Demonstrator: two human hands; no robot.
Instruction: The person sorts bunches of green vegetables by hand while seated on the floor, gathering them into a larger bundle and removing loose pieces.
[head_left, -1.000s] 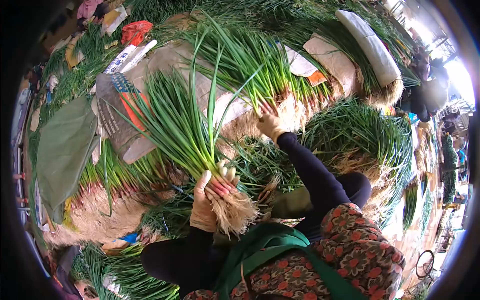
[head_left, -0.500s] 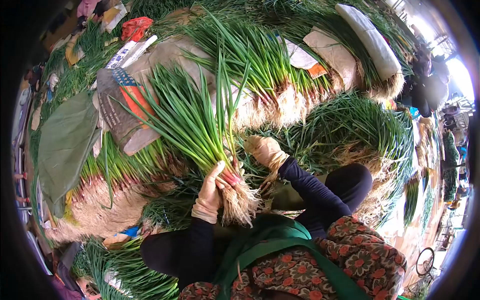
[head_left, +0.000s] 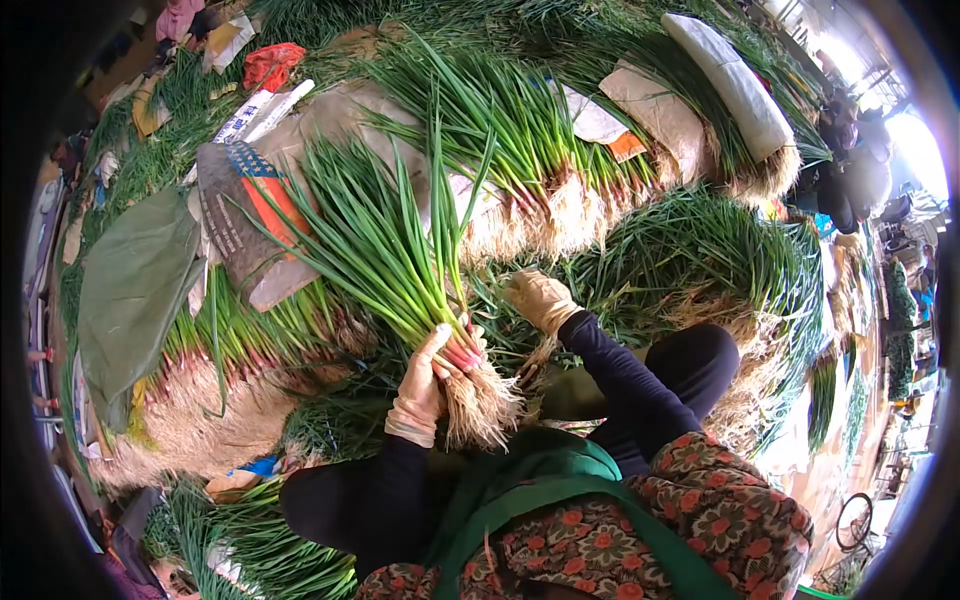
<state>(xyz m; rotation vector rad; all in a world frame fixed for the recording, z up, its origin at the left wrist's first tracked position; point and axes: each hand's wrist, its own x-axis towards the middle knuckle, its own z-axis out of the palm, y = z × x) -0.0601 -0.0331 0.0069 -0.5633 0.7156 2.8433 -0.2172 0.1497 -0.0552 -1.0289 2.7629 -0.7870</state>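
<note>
My left hand (head_left: 424, 380), in a pale glove, is wrapped round the lower stems of a bunch of green onions (head_left: 400, 270). Its leaves fan out up and to the left, and its pale roots hang below my fingers. To the right of the bunch is my right hand (head_left: 538, 300), also gloved, with its fingers curled; whether anything is between them is hidden. Above my hands lies a row of green onions (head_left: 530, 150) with its roots facing me.
A green cloth (head_left: 135, 295) and a printed sack (head_left: 250, 225) cover onions at the left. More onions (head_left: 700, 250) are heaped at the right. A rolled white sack (head_left: 730, 85) lies at the upper right. My bent knee (head_left: 700, 365) is beside my right forearm.
My right hand has come down from the onion row towards the held bunch, its fingers now curled. The bunch and my left hand have shifted slightly upwards and the leaves stand closer together.
</note>
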